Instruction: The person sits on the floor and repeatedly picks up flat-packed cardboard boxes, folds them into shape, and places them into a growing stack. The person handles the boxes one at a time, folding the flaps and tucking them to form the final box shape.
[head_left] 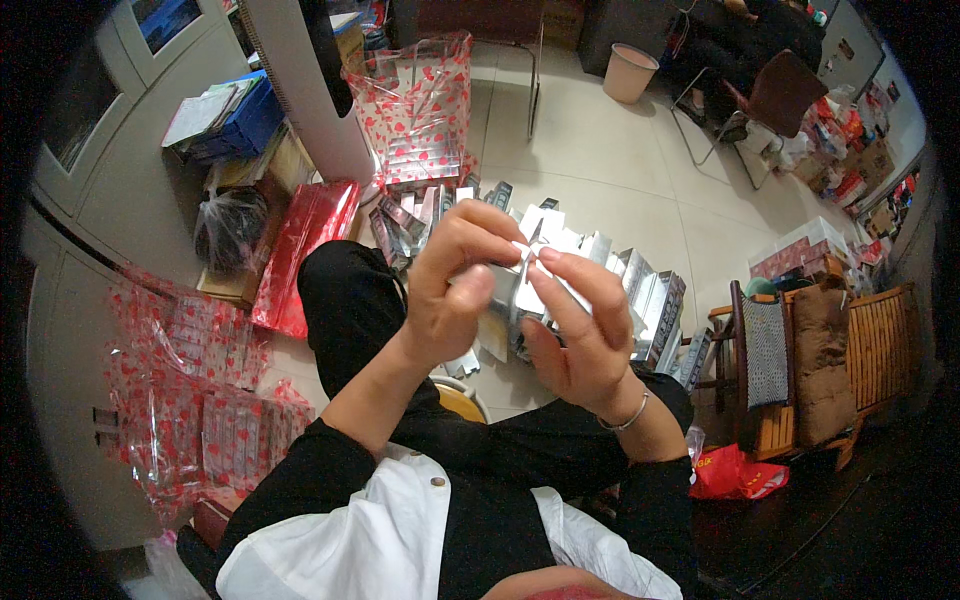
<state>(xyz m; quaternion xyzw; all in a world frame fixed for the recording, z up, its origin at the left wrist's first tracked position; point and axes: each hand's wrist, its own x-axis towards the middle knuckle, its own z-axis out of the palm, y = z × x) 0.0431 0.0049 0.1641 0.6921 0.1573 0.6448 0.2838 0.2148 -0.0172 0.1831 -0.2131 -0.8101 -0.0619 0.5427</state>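
Both my hands are raised in front of me, their fingertips meeting. My left hand is closed in a pinch at a small whitish piece with a dark edge, too small to make out. From the other side, the thumb and forefinger of my right hand pinch at the same spot, with a bracelet on that wrist. Below and beyond the hands stand many narrow silver-white boxes, some upright and some leaning. More slim boxes lie jumbled past my left knee. My hands partly hide the pile.
A clear heart-printed bag holding slim boxes stands ahead. Similar bags lie at left, beside a red glossy package. A wooden chair and a red bag are at right. Farther off are a wastebasket and a seated person.
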